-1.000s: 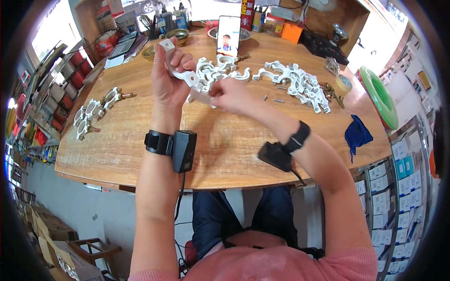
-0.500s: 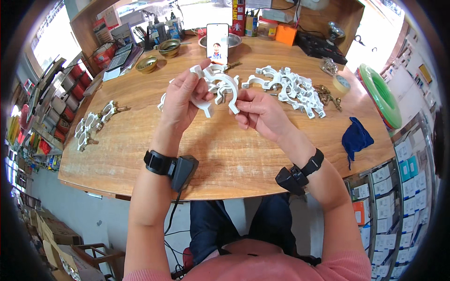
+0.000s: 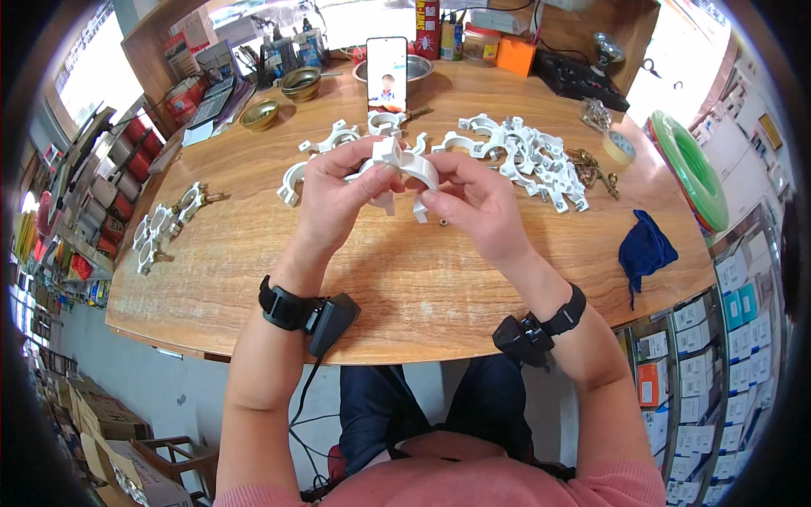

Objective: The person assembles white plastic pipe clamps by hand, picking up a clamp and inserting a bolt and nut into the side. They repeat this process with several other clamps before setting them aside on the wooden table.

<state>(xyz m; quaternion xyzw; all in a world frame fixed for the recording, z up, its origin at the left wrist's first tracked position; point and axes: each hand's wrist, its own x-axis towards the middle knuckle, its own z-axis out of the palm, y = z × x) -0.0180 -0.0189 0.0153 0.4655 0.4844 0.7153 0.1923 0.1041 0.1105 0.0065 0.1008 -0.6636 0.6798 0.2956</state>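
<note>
Above the middle of the table, my left hand [image 3: 336, 190] is closed on a white half-ring pipe clamp piece [image 3: 386, 153], its thumb against the squared lug. My right hand [image 3: 480, 201] pinches a second white half-ring clamp piece [image 3: 422, 172] between thumb and fingers. The two pieces meet or overlap at their upper ends, while their lower ends stand apart. My fingers hide part of both. Beyond the hands lie loose white clamp pieces [image 3: 335, 135]. A small nut [image 3: 443, 222] appears below the right hand.
A heap of white clamp pieces [image 3: 530, 165] lies right of centre, beside brass fittings [image 3: 596, 171] and a tape roll [image 3: 619, 147]. Assembled clamps [image 3: 156, 226] sit at left. A phone [image 3: 387, 78] stands behind; a blue cloth pouch [image 3: 646, 251] and green hose coil [image 3: 694, 177] are at right.
My hands have tilted the two clamp pieces and brought their upper ends together. My right hand has shifted slightly right, with its fingers now over the top of its piece.
</note>
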